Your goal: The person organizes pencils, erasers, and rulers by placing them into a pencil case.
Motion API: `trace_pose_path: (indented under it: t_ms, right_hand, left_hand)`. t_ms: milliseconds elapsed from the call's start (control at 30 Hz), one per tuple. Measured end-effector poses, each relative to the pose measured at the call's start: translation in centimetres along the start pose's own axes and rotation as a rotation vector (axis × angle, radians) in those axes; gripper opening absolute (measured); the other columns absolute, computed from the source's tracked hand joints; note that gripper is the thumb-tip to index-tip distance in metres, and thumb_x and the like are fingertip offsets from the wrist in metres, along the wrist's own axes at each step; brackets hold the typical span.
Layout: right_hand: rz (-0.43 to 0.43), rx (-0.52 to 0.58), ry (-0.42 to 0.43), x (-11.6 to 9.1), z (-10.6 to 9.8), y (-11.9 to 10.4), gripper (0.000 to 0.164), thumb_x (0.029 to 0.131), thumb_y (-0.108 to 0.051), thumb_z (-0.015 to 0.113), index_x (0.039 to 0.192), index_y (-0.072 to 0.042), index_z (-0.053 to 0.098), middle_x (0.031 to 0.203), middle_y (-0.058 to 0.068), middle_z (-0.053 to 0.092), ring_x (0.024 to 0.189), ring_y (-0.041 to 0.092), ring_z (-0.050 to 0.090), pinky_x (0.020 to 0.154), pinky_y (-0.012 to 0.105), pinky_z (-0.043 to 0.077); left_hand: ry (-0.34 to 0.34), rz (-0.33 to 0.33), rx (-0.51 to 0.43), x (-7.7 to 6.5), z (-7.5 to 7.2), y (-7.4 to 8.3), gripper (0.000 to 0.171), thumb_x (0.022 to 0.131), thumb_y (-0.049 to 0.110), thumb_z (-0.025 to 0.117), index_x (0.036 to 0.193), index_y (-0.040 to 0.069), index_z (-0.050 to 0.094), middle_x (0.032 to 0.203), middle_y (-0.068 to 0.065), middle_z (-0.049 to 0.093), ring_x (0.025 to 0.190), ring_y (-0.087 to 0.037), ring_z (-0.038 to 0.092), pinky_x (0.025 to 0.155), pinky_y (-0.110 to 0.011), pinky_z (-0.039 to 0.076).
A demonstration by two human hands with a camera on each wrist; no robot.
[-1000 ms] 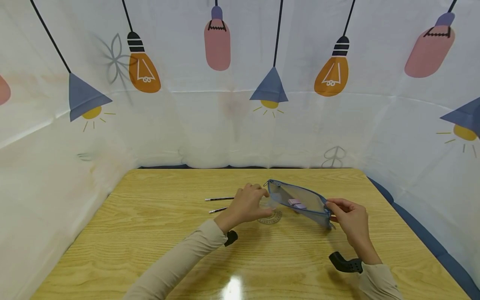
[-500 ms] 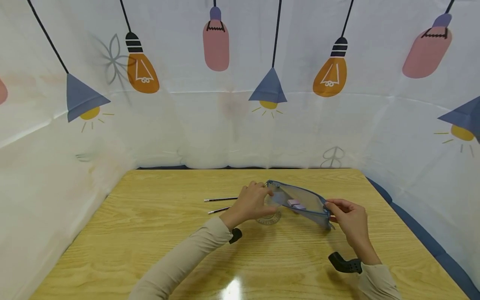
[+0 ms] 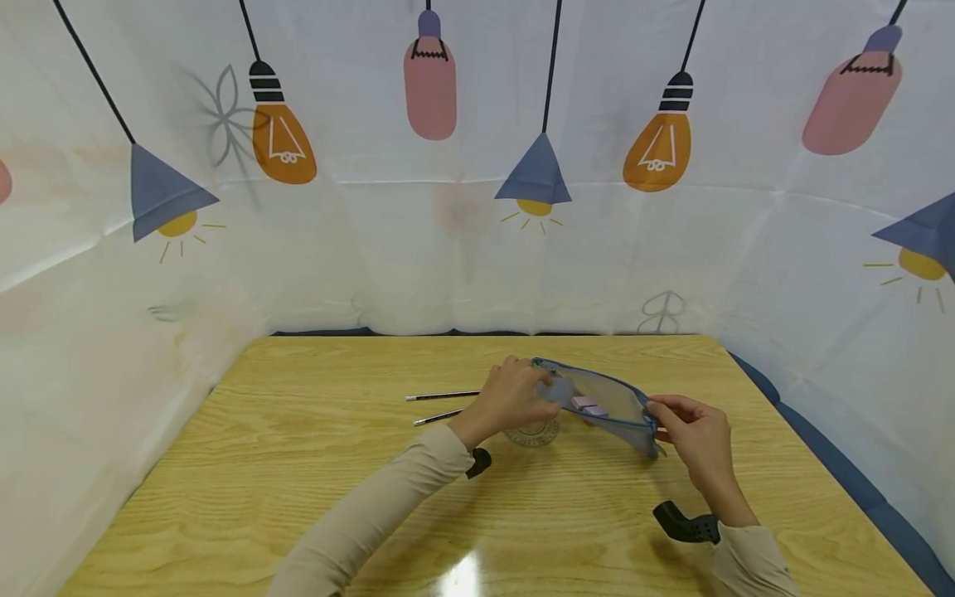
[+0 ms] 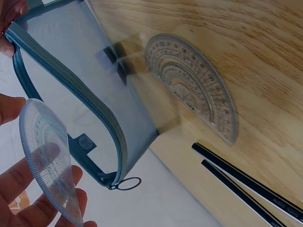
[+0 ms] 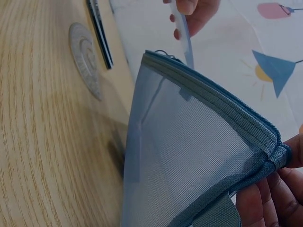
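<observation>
A clear protractor (image 4: 45,137) is pinched between the thumb and fingers of my left hand (image 3: 513,396). It stands on edge at the mouth of a blue mesh zip pouch (image 3: 622,427), and the left wrist view shows it beside the zipper. My right hand (image 3: 697,435) pinches the pouch's near right corner by the zipper end, and the pouch mouth gapes. Inside the pouch lie two pinkish erasers (image 3: 589,406), seen through the mesh. A second clear protractor (image 4: 194,85) lies flat on the table, partly behind my left hand in the head view.
Two dark pencils (image 3: 440,396) lie on the wooden table (image 3: 336,514) left of the pouch, their far ends hidden by my left hand. A white curtain (image 3: 462,265) with printed lamps hangs behind the table.
My left hand has moved a little to the right with the protractor, closer to the pouch mouth. The right hand and pouch have hardly moved.
</observation>
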State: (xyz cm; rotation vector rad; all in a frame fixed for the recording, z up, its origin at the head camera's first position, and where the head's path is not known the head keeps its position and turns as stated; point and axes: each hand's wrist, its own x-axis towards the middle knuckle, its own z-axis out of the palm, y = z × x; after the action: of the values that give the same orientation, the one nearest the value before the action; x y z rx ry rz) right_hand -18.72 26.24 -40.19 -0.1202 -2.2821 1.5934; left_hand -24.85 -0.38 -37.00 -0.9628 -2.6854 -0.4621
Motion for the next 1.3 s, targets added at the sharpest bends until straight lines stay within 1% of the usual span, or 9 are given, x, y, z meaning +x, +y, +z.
trace_pose_path:
  t_ms: [233,567,733,867,933,1000,1100,1233,1300]
  right_hand:
    - [-0.01,0.002,0.003,0.0,0.1,-0.1,0.032,0.092,-0.019,0.068,0.105,0.011,0.068,0.079,-0.004,0.07,0.068,0.008,0.066,0.06,0.027,0.056]
    - [-0.014,0.008,-0.003,-0.1,0.1,0.0,0.033,0.092,-0.019,0.069,0.106,0.01,0.068,0.08,-0.005,0.069,0.068,0.008,0.066,0.06,0.029,0.056]
    - [-0.009,0.001,0.002,-0.1,0.2,0.0,0.033,0.092,-0.02,0.069,0.106,0.01,0.069,0.08,-0.005,0.069,0.068,0.008,0.066,0.06,0.03,0.056]
    - [-0.01,-0.002,-0.002,-0.1,0.2,0.0,0.033,0.092,-0.02,0.069,0.106,0.009,0.068,0.08,-0.005,0.069,0.068,0.008,0.066,0.061,0.03,0.056]
    - [-0.011,-0.002,-0.002,-0.1,0.2,0.0,0.032,0.092,-0.02,0.069,0.106,0.009,0.068,0.08,-0.005,0.069,0.069,0.008,0.066,0.061,0.031,0.056]
    - [-0.009,0.0,-0.002,-0.1,0.1,0.1,0.032,0.092,-0.02,0.069,0.106,0.01,0.068,0.08,-0.005,0.069,0.069,0.008,0.066,0.061,0.032,0.056]
    - [-0.008,0.004,-0.001,-0.2,0.1,0.1,0.032,0.092,-0.019,0.069,0.106,0.01,0.068,0.08,-0.006,0.069,0.069,0.008,0.066,0.062,0.032,0.056]
    - [-0.01,0.006,-0.002,-0.2,0.0,0.1,0.032,0.092,-0.019,0.069,0.106,0.01,0.069,0.08,-0.006,0.069,0.069,0.008,0.066,0.062,0.032,0.056]
    - [-0.011,0.004,0.0,-0.2,0.0,0.1,0.032,0.092,-0.019,0.069,0.106,0.01,0.069,0.08,-0.006,0.069,0.069,0.008,0.066,0.061,0.031,0.056]
  left_hand:
    - [-0.019,-0.003,-0.004,0.9,0.2,0.5,0.033,0.086,0.042,0.07,0.108,0.019,0.075,0.105,0.0,0.069,0.091,-0.023,0.058,0.068,-0.036,0.048]
    - [-0.053,-0.028,-0.02,1.8,0.9,1.0,0.032,0.087,0.042,0.069,0.108,0.019,0.075,0.109,0.002,0.07,0.102,-0.029,0.058,0.078,-0.048,0.049]
    - [-0.067,-0.038,-0.038,2.0,1.3,1.2,0.034,0.087,0.043,0.07,0.108,0.017,0.076,0.112,0.001,0.069,0.104,-0.03,0.059,0.077,-0.048,0.049]
    - [-0.055,-0.023,-0.048,2.2,1.7,1.3,0.034,0.086,0.043,0.071,0.106,0.015,0.076,0.103,0.001,0.071,0.087,-0.019,0.06,0.066,-0.034,0.047]
    - [-0.043,-0.01,-0.053,2.4,1.8,1.3,0.034,0.086,0.042,0.072,0.104,0.014,0.077,0.092,0.002,0.071,0.073,-0.011,0.053,0.059,-0.027,0.041]
    - [-0.039,0.003,-0.052,2.5,1.9,1.4,0.033,0.086,0.042,0.073,0.102,0.013,0.077,0.078,0.003,0.068,0.061,-0.007,0.042,0.057,-0.024,0.036]
    - [-0.036,0.013,-0.039,2.7,2.1,1.6,0.033,0.086,0.043,0.073,0.101,0.014,0.077,0.07,0.006,0.064,0.057,-0.005,0.038,0.066,-0.025,0.039]
    - [-0.042,0.014,-0.029,2.9,2.3,1.8,0.032,0.086,0.042,0.073,0.102,0.015,0.076,0.082,0.005,0.07,0.067,-0.006,0.054,0.087,-0.035,0.044]
    - [-0.048,0.011,-0.027,3.0,2.4,1.9,0.031,0.086,0.042,0.072,0.102,0.015,0.076,0.087,0.004,0.071,0.075,-0.009,0.059,0.09,-0.039,0.044]
